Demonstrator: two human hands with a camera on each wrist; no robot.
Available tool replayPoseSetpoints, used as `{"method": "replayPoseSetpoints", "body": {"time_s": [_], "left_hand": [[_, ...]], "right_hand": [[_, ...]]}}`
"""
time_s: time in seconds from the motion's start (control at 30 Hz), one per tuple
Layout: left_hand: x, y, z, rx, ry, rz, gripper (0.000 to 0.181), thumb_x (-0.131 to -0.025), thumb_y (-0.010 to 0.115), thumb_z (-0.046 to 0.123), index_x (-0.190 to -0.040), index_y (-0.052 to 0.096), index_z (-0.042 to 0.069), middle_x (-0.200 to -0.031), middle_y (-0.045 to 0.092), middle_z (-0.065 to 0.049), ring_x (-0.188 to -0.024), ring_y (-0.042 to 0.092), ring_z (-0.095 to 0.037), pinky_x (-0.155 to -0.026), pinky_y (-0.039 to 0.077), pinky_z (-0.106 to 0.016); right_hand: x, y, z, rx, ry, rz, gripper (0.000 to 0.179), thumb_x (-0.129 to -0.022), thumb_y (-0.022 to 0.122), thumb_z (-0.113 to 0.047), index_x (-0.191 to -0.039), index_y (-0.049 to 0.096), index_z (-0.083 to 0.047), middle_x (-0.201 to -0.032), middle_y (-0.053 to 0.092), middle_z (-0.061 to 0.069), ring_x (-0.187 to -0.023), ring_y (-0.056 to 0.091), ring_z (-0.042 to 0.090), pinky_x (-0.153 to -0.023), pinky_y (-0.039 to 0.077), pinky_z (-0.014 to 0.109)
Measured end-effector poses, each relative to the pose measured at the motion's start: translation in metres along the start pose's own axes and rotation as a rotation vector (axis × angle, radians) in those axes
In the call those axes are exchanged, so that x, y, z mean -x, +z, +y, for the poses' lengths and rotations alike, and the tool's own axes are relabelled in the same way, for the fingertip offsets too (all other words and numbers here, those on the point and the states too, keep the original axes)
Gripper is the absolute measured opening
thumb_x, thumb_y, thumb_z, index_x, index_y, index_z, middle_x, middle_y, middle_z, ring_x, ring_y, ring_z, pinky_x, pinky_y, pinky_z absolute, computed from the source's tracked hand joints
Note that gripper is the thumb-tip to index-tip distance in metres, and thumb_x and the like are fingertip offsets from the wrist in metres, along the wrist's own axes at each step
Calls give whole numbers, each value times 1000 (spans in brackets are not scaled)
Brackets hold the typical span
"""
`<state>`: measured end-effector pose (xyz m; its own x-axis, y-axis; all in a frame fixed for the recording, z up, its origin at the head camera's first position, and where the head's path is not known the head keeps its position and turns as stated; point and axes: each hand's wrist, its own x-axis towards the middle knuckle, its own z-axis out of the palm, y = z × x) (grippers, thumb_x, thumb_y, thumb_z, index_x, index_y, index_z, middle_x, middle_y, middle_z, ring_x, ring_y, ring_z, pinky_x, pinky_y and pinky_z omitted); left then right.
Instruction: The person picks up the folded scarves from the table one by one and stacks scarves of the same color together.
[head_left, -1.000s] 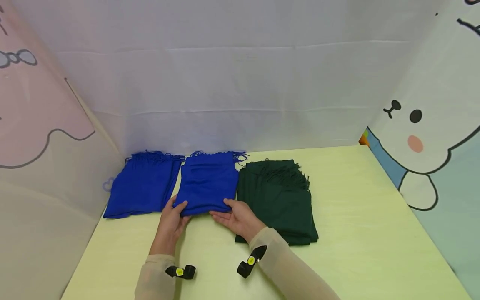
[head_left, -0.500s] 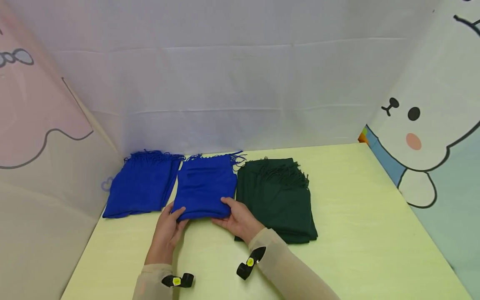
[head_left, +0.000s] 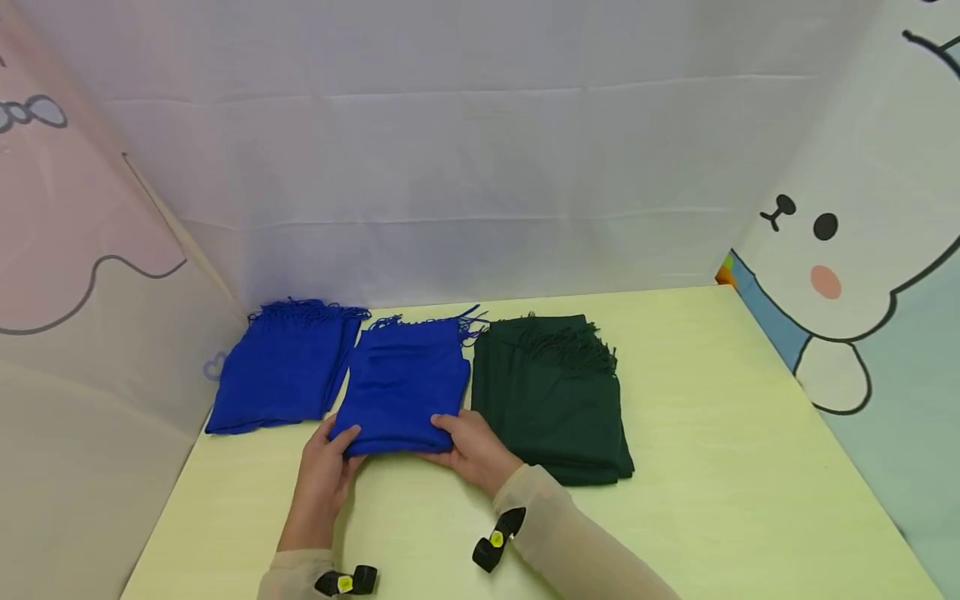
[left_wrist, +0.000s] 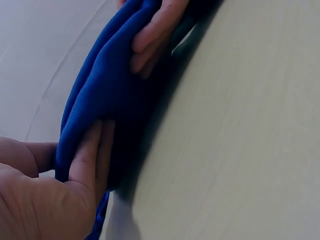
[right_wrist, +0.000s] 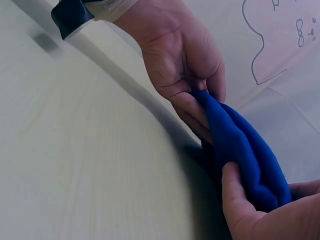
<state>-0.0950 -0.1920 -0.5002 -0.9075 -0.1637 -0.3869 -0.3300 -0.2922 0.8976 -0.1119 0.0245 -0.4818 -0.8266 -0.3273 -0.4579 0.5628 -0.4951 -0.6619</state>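
Fingers gripping mid. blue cloth, partly hid. (head cam), sleeves cropped.

I count my one left hand and one right hand, two in all; two blue cloths and one green cloth, three in all; two sleeves; two wrist cameras; one table; three walls.

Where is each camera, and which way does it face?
Head: on the head, facing forward and down at the table, held blue cloth and green cloth; left hand, right hand and sleeves show.
Left wrist: on that wrist, looking rightward along the held blue cloth; both hands show.
Right wrist: on that wrist, looking leftward along it; both hands show.
Both wrist views share that cloth and the table.
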Motion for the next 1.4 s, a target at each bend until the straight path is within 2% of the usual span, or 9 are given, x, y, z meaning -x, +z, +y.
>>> {"method": "replayPoseSetpoints", "body": {"time_s": [0.27, 0.47, 0.67, 0.77, 0.9, 1.1, 1.23, 1.33, 1.4], "left_hand": [[10, -9, -3, -37, 35, -9, 56, -104, 52, 9, -155, 28, 6, -143, 38, -10, -102, 60, 0, -86, 54, -19], [15, -15, -8, -116, 36, 5, 60, -103, 54, 11, -156, 27, 8, -143, 38, -13, -98, 61, 2, -84, 54, -20], [22, -25, -1, -138, 33, 37, 56, -104, 53, 17, -154, 31, 9, -132, 46, 2, -104, 56, 3, -87, 51, -18], [25, -31, 8, -84, 58, 76, 52, -104, 54, 16, -152, 35, 9, -130, 50, 7, -112, 54, 0, -93, 46, -16], [25, -41, 19, 5, 102, 172, 48, -103, 53, 12, -149, 36, 11, -131, 47, 4, -118, 53, -8, -98, 45, -17], [19, -62, 31, -28, 134, 347, 47, -104, 49, 17, -148, 31, 17, -126, 38, 9, -110, 45, -6, -96, 44, -21], [10, -78, 42, 59, 113, 394, 51, -103, 47, 15, -149, 25, 20, -120, 33, 8, -106, 39, -7, -97, 42, -24], [5, -90, 51, 166, 53, 399, 62, -103, 47, 17, -156, 15, 25, -134, 31, 7, -125, 36, -13, -106, 39, -28], [1, -97, 57, 260, 5, 386, 69, -104, 48, 19, -159, 7, 30, -148, 25, 8, -139, 26, -13, -114, 34, -31]], "right_hand": [[7, 3, 3, 51, 1, -29, 58, -103, 51, -4, -153, 22, 6, -150, 37, 29, -136, 42, 46, -102, 43, 62], [10, 0, 6, 111, -4, -45, 56, -102, 50, -2, -151, 24, 8, -148, 40, 29, -134, 45, 45, -101, 43, 62], [20, 0, -2, 246, -49, -20, 56, -100, 51, -5, -149, 29, 11, -146, 44, 29, -132, 47, 41, -108, 39, 56], [29, 2, -11, 314, -120, 2, 54, -101, 50, -8, -148, 31, 10, -149, 39, 27, -139, 40, 40, -114, 33, 54], [38, 5, -21, 379, -202, 29, 51, -100, 52, -12, -146, 37, 6, -152, 37, 24, -141, 37, 37, -117, 28, 52], [43, 6, -26, 405, -236, 68, 48, -100, 54, -11, -145, 42, 1, -153, 38, 20, -135, 44, 33, -114, 36, 49], [44, 4, -26, 395, -238, 81, 46, -100, 53, -10, -143, 42, 2, -151, 38, 20, -133, 44, 34, -113, 37, 50], [45, 4, -25, 381, -230, 72, 46, -100, 52, -10, -143, 42, 3, -151, 38, 20, -133, 44, 33, -113, 36, 51], [45, 4, -25, 372, -225, 67, 46, -100, 53, -11, -142, 42, 3, -151, 38, 20, -133, 43, 33, -113, 36, 51]]}}
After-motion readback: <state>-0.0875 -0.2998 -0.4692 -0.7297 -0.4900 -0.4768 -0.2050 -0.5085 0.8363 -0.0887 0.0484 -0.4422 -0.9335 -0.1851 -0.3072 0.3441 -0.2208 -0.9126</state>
